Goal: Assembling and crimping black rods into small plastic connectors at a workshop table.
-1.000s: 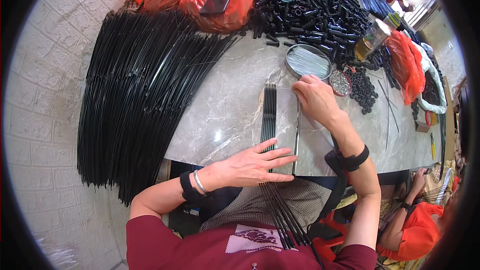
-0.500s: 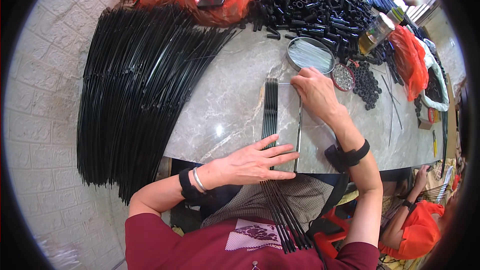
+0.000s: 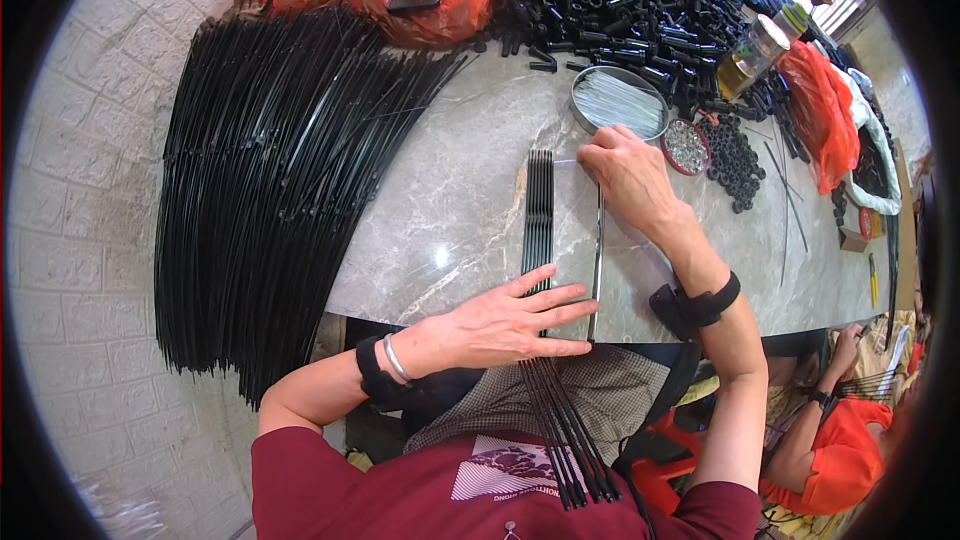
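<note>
The left hand (image 3: 515,325) lies, fingers apart, over rods (image 3: 540,195) on the desk (image 3: 430,190); the right hand (image 3: 628,175) pinches a strip (image 3: 567,160) near a lone rod (image 3: 599,250).

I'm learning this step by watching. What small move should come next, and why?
Probably ease the single black rod left toward the row of black rods: it lies apart, the right hand pinches at its top end, a pale strand runs from there toward the row, and the left hand lies across the row.

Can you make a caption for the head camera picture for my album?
Left hand spread across thin black rods; right hand holding a pale strand.
</note>
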Action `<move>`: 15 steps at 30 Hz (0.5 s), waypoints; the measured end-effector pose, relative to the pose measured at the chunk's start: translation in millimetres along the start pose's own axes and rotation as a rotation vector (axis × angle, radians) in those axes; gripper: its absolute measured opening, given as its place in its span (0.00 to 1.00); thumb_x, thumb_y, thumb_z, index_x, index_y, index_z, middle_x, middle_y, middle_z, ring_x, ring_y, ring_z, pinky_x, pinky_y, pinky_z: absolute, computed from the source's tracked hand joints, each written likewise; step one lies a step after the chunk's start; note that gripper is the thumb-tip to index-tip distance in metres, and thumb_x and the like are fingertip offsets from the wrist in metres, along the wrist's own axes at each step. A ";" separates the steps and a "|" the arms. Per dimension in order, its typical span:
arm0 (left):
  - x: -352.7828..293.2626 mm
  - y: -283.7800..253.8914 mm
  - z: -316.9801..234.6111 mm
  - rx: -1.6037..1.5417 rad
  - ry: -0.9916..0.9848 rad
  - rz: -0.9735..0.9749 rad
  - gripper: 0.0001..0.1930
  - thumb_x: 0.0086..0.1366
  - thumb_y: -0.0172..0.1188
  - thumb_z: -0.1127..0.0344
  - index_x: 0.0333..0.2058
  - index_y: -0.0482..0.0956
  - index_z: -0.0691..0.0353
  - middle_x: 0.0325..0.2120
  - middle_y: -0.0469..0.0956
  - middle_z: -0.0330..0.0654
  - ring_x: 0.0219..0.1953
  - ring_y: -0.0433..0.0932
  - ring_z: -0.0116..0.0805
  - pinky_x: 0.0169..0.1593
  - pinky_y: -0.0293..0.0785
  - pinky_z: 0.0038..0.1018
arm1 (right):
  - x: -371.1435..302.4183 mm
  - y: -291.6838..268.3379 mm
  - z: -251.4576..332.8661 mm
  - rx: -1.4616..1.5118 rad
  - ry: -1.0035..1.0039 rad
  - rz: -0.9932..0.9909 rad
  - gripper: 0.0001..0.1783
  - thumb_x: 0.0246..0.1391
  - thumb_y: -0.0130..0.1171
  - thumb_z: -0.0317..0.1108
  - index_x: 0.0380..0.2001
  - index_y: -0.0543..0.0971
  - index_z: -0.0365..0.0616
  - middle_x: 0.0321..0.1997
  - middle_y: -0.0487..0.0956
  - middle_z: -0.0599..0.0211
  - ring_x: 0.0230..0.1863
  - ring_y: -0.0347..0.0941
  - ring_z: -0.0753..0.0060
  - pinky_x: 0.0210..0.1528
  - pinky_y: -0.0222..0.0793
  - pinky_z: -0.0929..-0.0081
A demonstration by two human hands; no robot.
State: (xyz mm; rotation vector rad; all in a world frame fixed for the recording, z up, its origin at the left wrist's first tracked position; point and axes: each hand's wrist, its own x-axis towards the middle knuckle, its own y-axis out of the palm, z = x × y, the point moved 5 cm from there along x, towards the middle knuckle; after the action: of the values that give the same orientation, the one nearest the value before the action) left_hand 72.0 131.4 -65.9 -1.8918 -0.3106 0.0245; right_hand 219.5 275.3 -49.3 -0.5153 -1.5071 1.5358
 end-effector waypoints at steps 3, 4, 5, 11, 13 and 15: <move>-0.1 0.6 -0.3 0.005 0.001 -0.003 0.32 0.54 0.58 0.69 0.58 0.64 0.37 0.65 0.56 0.41 0.67 0.56 0.40 0.69 0.48 0.48 | 0.2 -0.7 0.6 -0.018 0.006 0.015 0.05 0.49 0.55 0.29 0.28 0.80 0.44 0.32 0.76 0.65 0.41 0.73 0.62 0.39 0.72 0.66; -0.4 0.8 -0.3 0.002 -0.001 -0.006 0.32 0.54 0.58 0.69 0.58 0.64 0.37 0.65 0.56 0.41 0.67 0.56 0.40 0.69 0.48 0.48 | 0.5 -0.5 1.0 -0.026 0.010 0.020 0.05 0.49 0.55 0.29 0.28 0.80 0.44 0.33 0.76 0.65 0.41 0.73 0.62 0.39 0.72 0.66; -0.6 1.4 -0.3 0.000 -0.002 -0.005 0.32 0.54 0.58 0.69 0.58 0.64 0.37 0.65 0.56 0.41 0.67 0.56 0.40 0.69 0.48 0.48 | 0.6 -0.4 1.5 -0.025 0.011 0.021 0.05 0.49 0.55 0.29 0.28 0.80 0.44 0.33 0.76 0.65 0.41 0.73 0.62 0.39 0.72 0.66; -0.3 -0.4 -0.9 0.019 0.013 -0.022 0.31 0.50 0.62 0.64 0.56 0.69 0.40 0.64 0.57 0.41 0.66 0.56 0.40 0.69 0.48 0.48 | 0.2 3.0 0.0 0.012 0.010 0.000 0.05 0.48 0.54 0.28 0.28 0.80 0.44 0.33 0.76 0.65 0.41 0.73 0.61 0.39 0.72 0.65; 0.6 -1.1 -0.3 -0.019 -0.007 -0.001 0.33 0.53 0.58 0.69 0.58 0.64 0.37 0.65 0.57 0.40 0.66 0.57 0.40 0.69 0.49 0.47 | -2.2 2.5 0.2 0.014 0.006 -0.032 0.04 0.47 0.54 0.27 0.26 0.78 0.42 0.32 0.76 0.63 0.40 0.73 0.60 0.37 0.72 0.63; 1.5 -0.8 -0.3 0.004 0.006 -0.016 0.32 0.51 0.61 0.67 0.57 0.67 0.39 0.64 0.57 0.41 0.66 0.57 0.40 0.68 0.48 0.47 | -4.3 3.0 6.0 0.000 0.025 -0.036 0.04 0.47 0.53 0.27 0.25 0.77 0.41 0.31 0.75 0.62 0.39 0.73 0.59 0.36 0.72 0.63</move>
State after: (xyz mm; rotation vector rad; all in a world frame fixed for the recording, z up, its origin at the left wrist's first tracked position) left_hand 73.3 131.7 -64.9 -1.8846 -0.3214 0.0084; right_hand 216.0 268.9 -52.4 -0.5027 -1.4896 1.4965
